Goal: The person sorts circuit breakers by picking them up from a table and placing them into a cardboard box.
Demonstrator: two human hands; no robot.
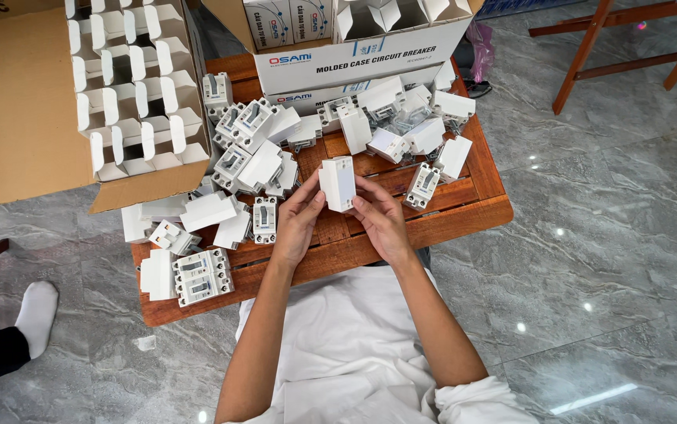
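A: Hands first. What are they doing?

B: Both are working together on one small white box (338,183), over the middle of the wooden table (464,216). Left hand (298,224) is gripping its left edge, thumb on the face; right hand (380,224) is bracing the lower right side with the fingertips. Both are clamped on it, so it is sitting upright between them, well above the slats. Likely held that way so the thumbs can get at a flap, though that is my reading.

A: How is the box looking?

B: Plain white card, tall and narrow. The front face is showing clean and the top edge is looking slightly uneven. Whether it is sealed, I cannot tell.

A: Moving outward?

B: Just left of the left hand, loose breakers (265,219) are lying face up, grey-white with small levers. Further left, a wider one (203,275) is resting near the table edge. Just beyond the right hand, another breaker (422,185) is lying tilted. Past the hands, more white boxes and breakers are piling in a heap (401,126), within easy reach.

A: And farthest?

B: Far left, an open carton (24,102) is showing rows of white dividers. Straight ahead, a printed white carton (362,55) is standing open. A socked foot (37,310) of another person is showing at far left.
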